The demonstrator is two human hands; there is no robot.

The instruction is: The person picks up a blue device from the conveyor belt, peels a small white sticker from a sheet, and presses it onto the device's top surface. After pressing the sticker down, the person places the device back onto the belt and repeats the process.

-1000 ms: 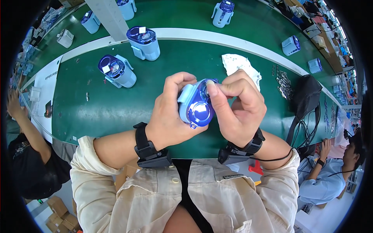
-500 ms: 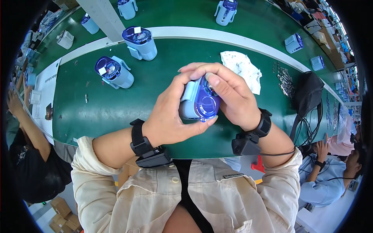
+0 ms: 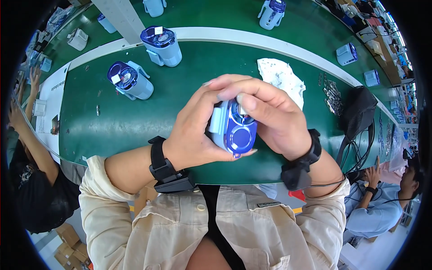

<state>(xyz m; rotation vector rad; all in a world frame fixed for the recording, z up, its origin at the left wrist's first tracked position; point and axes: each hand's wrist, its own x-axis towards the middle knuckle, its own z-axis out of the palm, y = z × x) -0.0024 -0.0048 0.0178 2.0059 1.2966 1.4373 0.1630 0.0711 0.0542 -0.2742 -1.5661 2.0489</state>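
In the head view, your left hand (image 3: 191, 128) is clamped around a light-blue container (image 3: 231, 129) with a translucent blue lid (image 3: 243, 137) above the green table (image 3: 126, 123), your right hand (image 3: 284, 120) curls over its top, its grip impossible to tell, and white stickers (image 3: 158, 30) mark two similar containers (image 3: 168, 55) near a lettered white sheet (image 3: 52, 100).

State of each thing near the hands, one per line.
Left hand: gripping blue container
Right hand: curled over its far end
Blue container: held, lidded
Nearer table container: lidded, unheld
Farther table container: lidded, unheld
White sheet: spread, spotted
Metal parts: loosely heaped
Black bag: slumped, unheld
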